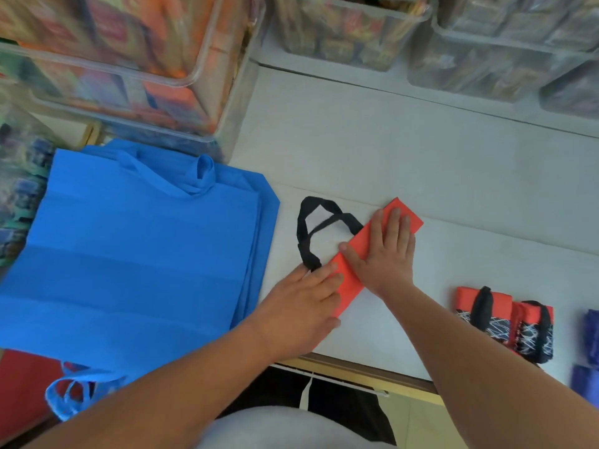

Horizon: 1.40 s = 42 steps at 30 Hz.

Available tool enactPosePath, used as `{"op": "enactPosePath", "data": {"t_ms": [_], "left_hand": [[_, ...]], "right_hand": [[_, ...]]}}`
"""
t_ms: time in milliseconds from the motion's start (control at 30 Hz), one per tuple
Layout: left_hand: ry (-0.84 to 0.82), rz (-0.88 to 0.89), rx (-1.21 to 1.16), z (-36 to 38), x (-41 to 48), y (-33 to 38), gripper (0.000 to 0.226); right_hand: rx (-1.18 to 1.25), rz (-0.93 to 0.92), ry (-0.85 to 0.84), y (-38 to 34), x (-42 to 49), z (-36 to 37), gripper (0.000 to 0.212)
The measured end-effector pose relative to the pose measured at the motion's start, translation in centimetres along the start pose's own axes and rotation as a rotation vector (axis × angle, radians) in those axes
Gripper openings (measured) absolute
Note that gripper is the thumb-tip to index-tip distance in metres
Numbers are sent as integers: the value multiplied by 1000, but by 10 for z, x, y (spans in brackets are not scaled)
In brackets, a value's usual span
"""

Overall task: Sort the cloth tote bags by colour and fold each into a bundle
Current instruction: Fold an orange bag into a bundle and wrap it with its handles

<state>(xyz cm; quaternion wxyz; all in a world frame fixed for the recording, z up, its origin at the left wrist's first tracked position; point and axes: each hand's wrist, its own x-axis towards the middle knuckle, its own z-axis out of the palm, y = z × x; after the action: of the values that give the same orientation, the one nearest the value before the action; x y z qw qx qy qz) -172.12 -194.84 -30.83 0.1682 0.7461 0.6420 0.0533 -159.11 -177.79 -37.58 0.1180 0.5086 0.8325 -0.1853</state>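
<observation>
Red bag (pixel 351 282) lies on the bench (pixel 421 150), folded into a narrow strip, with its black handles (pixel 300 226) trailing clear. Right hand (pixel 385 257) and left hand (pixel 298 306) press it flat, fingers straight, gripping nothing. The cloth appears light, limp and likely to spring open; advise taking it by the strip's end.

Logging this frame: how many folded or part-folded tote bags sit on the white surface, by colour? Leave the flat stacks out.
Red finished bundles: 2
Red part-folded bag, pressed flat by the left hand and right hand: 1
Purple bundles, cut off at the right edge: 2
Total: 5
</observation>
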Motion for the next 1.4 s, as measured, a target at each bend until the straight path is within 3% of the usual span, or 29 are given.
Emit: {"op": "enactPosePath", "data": {"t_ms": [100,300,400,500,600,700,767,867,933,1100,1167,1233,1333,1400], "left_hand": [[-224,-102,124,25,-3,0,66],[-409,-177,-50,40,-11,-12,112],[-318,-226,-124,37,-11,-13,104],[-222,-278,-222,29,-13,-19,78],[-207,-282,-305,16,-9,-24,47],[-236,-336,-423,-1,-6,-29,36],[-191,-389,-523,-15,-6,-32,31],[-98,-443,-648,-40,-5,-34,18],[-70,-483,-743,-50,-4,-35,21],[17,-472,-918,-56,13,-26,19],[69,-488,-953,-53,29,-17,22],[117,-499,-984,-47,47,-7,35],[114,-522,-860,-28,73,3,50],[66,-536,-694,-19,87,7,57]], "right_hand": [[3,-49,-14,12,0,-8,97],[-26,-162,-37,36,3,-10,105],[-78,-189,113,31,-1,-10,97],[-106,-342,362,17,-20,-2,57],[117,-343,235,9,-42,13,47],[333,-303,149,16,-53,19,49],[459,-251,13,23,-53,10,58],[466,-254,-195,34,-54,-7,87],[438,-256,-250,35,-55,-14,89],[686,-241,-219,25,-72,-25,51],[865,-145,-199,19,-83,-30,39],[1024,-9,-151,18,-88,-30,42],[1112,104,-52,19,-81,-27,36],[1035,126,-3,22,-68,-26,34]]}}
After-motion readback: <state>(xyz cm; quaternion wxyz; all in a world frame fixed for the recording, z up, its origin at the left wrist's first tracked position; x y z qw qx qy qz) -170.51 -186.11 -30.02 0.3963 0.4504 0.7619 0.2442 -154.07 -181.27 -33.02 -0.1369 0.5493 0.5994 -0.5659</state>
